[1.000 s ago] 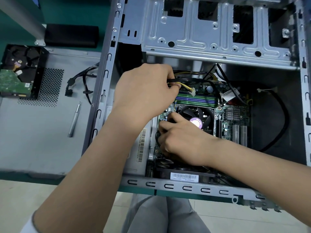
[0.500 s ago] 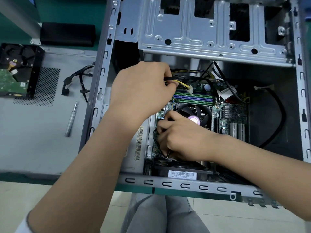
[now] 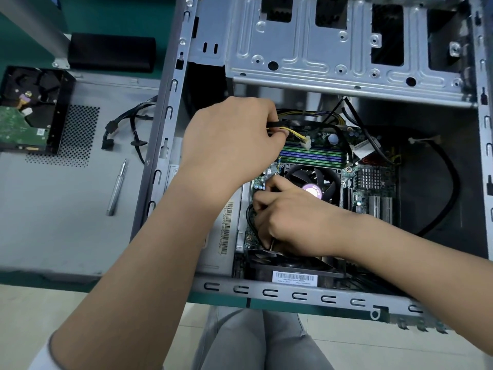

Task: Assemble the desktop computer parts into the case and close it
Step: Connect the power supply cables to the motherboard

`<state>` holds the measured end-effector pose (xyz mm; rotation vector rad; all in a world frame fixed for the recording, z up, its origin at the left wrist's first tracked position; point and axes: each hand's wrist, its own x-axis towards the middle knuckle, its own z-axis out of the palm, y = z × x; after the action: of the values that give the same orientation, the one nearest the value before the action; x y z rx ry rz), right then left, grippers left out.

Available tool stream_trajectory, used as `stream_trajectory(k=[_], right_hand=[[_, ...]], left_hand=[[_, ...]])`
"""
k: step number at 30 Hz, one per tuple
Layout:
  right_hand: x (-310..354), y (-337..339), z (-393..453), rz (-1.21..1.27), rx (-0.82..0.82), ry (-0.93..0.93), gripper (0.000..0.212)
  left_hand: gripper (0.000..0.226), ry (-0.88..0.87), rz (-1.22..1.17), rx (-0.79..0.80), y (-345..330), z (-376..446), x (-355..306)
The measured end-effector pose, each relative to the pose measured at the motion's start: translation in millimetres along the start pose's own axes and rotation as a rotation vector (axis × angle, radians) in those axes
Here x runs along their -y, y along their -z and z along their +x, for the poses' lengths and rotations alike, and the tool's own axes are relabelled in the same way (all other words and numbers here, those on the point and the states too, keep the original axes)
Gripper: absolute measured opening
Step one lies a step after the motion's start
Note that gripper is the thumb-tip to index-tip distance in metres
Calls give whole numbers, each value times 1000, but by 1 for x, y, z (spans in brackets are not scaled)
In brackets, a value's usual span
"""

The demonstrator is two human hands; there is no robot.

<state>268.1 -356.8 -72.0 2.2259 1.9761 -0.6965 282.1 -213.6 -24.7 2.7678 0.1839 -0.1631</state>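
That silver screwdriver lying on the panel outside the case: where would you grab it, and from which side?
Grip the screwdriver by its thick lower handle, coming straight down from above. It lies flat on the side panel, thin tip pointing away from the person, with bare panel on both sides for fingers to close across it.

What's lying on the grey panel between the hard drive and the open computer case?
In the head view, a silver screwdriver and loose black cables lie between the hard drive and the case.

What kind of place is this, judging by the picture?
Probably a computer assembly or repair bench: an open computer case lies on a green table, with a loose hard drive and a screwdriver beside it.
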Motion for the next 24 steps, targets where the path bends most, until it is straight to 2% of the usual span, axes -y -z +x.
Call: stream_trajectory(k=[24], right_hand=[[2, 1, 0, -58, 8, 5, 14]], left_hand=[[17, 5, -2, 20, 0, 0, 0]])
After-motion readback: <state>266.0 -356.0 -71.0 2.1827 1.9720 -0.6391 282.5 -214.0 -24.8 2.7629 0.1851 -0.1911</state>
